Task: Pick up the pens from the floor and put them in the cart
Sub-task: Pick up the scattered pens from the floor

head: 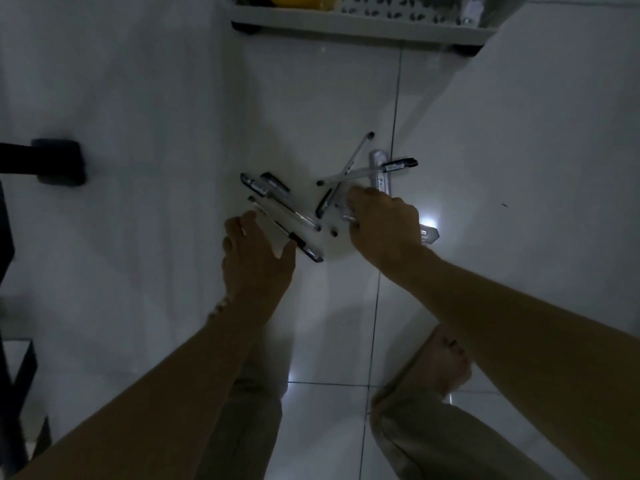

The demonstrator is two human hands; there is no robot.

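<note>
Where the pens [304, 199] lie scattered on the white tiled floor [138, 98], they form two loose clusters just ahead of the person's bare feet. Left cluster: several clear-barrelled pens with dark caps, lying roughly parallel and slanting from upper left to lower right. Right cluster: pens crossed over one another, with a clear flat ruler-like strip [379, 171] beneath them. Left hand [254, 261]: spread, thumb apart from the fingers, fingertips at the near end of the left cluster; nothing is gripped. Right hand [384, 223]: knuckles up, fingers curled down onto the crossed pens; whether a pen is held beneath it cannot be told. Cart [360, 26]: pale lower tray and two dark wheels at the far edge, well apart from the pens. Lighting is dim.
</note>
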